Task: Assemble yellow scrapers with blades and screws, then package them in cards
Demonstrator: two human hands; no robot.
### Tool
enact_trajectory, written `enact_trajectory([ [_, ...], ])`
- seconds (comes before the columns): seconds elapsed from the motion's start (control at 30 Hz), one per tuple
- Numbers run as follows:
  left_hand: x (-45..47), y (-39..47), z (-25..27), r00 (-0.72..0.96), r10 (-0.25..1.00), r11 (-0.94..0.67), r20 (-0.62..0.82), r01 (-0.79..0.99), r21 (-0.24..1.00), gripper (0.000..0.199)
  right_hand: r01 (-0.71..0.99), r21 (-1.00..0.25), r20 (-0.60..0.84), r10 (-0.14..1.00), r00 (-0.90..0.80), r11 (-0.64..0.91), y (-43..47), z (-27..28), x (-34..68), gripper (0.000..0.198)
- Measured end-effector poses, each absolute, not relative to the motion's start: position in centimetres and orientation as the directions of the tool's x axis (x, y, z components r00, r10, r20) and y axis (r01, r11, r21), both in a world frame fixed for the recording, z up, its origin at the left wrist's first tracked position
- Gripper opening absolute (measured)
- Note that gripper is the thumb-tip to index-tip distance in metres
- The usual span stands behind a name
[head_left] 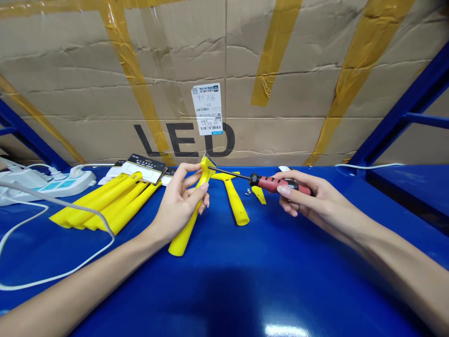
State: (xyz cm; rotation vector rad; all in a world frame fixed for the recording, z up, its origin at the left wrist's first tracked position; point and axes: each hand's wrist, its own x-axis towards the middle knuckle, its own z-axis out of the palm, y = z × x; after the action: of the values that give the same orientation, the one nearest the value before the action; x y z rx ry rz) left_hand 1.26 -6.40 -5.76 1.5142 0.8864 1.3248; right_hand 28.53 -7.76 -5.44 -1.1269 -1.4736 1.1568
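Note:
My left hand (pixel 183 194) is closed round a yellow plastic scraper (pixel 184 234), which tilts with its head up and a thin blade at the top edge. In my right hand (pixel 308 192) is a screwdriver (pixel 268 182) with a red and black handle. Its shaft points left, and the tip meets the scraper's head. Behind them a second yellow scraper handle (pixel 236 203) lies on the blue table (pixel 245 281). Some small screws (pixel 248 192) and a loose yellow piece (pixel 258 194) lie between that handle and my right hand.
Several yellow scraper handles (pixel 101 201) lie in a pile at the left, with black and white packaging cards (pixel 145 168) behind. A white power strip (pixel 70 183) and a loose cable (pixel 70 274) are farther left. A big taped cardboard box (pixel 280 135) stands behind, between blue metal posts (pixel 386 105).

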Motion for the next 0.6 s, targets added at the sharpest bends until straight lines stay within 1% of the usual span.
enact_trajectory([
  [0.1, 1.14, -6.50, -5.81, 0.180, 0.917, -0.359, 0.356, -0.018, 0.933, 0.030, 0.317, -0.924, 0.183, 0.976, -0.120, 0.213, -7.87, -5.35, 28.83, 0.046],
  [0.17, 1.01, -6.54, -5.95, 0.190, 0.912, -0.371, 0.364, -0.003, 0.929, 0.027, 0.356, -0.911, 0.180, 0.978, -0.109, 0.207, -7.89, -5.34, 29.00, 0.049],
  [0.23, 0.88, -6.57, -6.11, 0.200, 0.911, -0.367, 0.361, -0.004, 0.930, 0.027, 0.299, -0.937, 0.149, 0.981, -0.122, 0.180, -7.83, -5.43, 29.09, 0.049],
  [0.37, 0.71, -6.68, -6.25, 0.232, 0.910, -0.351, 0.343, -0.006, 0.936, 0.025, 0.077, -0.996, 0.033, 0.988, -0.148, 0.044, -7.54, -5.70, 29.00, 0.042],
  [0.47, 0.76, -6.69, -6.11, 0.238, 0.905, -0.361, 0.352, -0.009, 0.933, 0.026, -0.055, -0.997, -0.053, 0.986, -0.161, -0.063, -7.32, -5.71, 28.89, 0.035],
  [0.6, 1.18, -6.53, -5.89, 0.234, 0.898, -0.372, 0.373, -0.050, 0.927, 0.037, -0.151, -0.974, -0.140, 0.972, -0.188, -0.170, -6.97, -5.62, 29.07, 0.024],
])
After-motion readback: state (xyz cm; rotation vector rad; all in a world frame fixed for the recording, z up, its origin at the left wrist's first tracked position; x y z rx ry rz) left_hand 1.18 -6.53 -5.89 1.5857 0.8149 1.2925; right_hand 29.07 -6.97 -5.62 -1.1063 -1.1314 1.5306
